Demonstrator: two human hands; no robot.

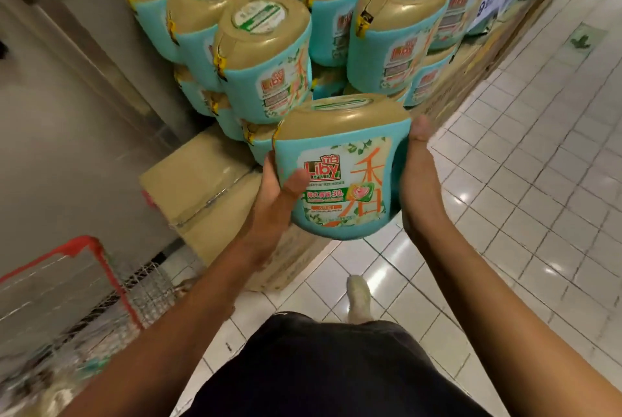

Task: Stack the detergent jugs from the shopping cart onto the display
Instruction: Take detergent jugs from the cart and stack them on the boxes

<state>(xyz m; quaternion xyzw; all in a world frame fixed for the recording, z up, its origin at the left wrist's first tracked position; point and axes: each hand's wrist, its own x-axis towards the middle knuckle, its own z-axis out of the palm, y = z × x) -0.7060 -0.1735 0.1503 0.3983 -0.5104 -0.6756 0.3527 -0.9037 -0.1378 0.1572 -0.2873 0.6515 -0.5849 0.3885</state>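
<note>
I hold a turquoise detergent jug [340, 167] with a gold top and a Liby label in the air between both hands, in front of the display. My left hand [276, 204] grips its left side and underside, thumb across the label. My right hand [420, 177] presses flat against its right side, fingers straight. The display [266, 56] of several matching jugs is stacked in rows just behind and above the held jug. The red-rimmed wire shopping cart [87, 285] stands at the lower left, its contents blurred.
Cardboard boxes [202, 191] form the base under the jugs. A grey wall panel [67, 134] rises on the left. White tiled floor [525, 201] stretches to the right. My shoe [358, 295] and dark shorts are below.
</note>
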